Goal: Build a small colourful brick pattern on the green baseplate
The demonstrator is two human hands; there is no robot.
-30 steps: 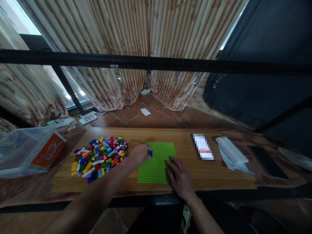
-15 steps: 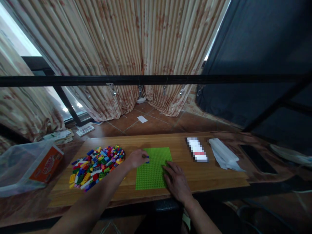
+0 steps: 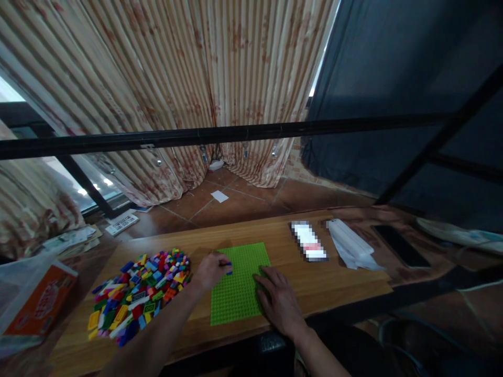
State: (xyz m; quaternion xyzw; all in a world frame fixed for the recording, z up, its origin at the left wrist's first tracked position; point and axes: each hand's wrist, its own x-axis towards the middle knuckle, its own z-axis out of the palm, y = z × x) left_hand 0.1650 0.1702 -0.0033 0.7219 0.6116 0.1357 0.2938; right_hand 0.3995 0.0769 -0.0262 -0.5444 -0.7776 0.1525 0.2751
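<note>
A green studded baseplate point(image 3: 239, 301) lies on the wooden board. Over its upper left part, my left hand point(image 3: 212, 268) pinches a small blue toy brick point(image 3: 229, 272) between thumb and fingers. Whether the brick touches the studs, I cannot tell. My right hand point(image 3: 281, 301) rests on the plate's right edge, fingers spread and nothing in them. To the left of the plate spreads a pile of loose toy bricks point(image 3: 143, 296) in many colours and sizes, partly behind my left forearm.
Right of the plate is a phone point(image 3: 308, 241) with a blurred screen, beside a white plastic packet point(image 3: 351, 243). A dark flat slab point(image 3: 401, 245) lies farther right. At left stands a clear bin point(image 3: 15, 277) with an orange label. A black bar point(image 3: 236, 134) crosses beyond the board point(image 3: 314, 288).
The view has tilted and shifted, so the board sits slanted. Both hands stay at about the same spots on the plate, the left still pinching the blue brick.
</note>
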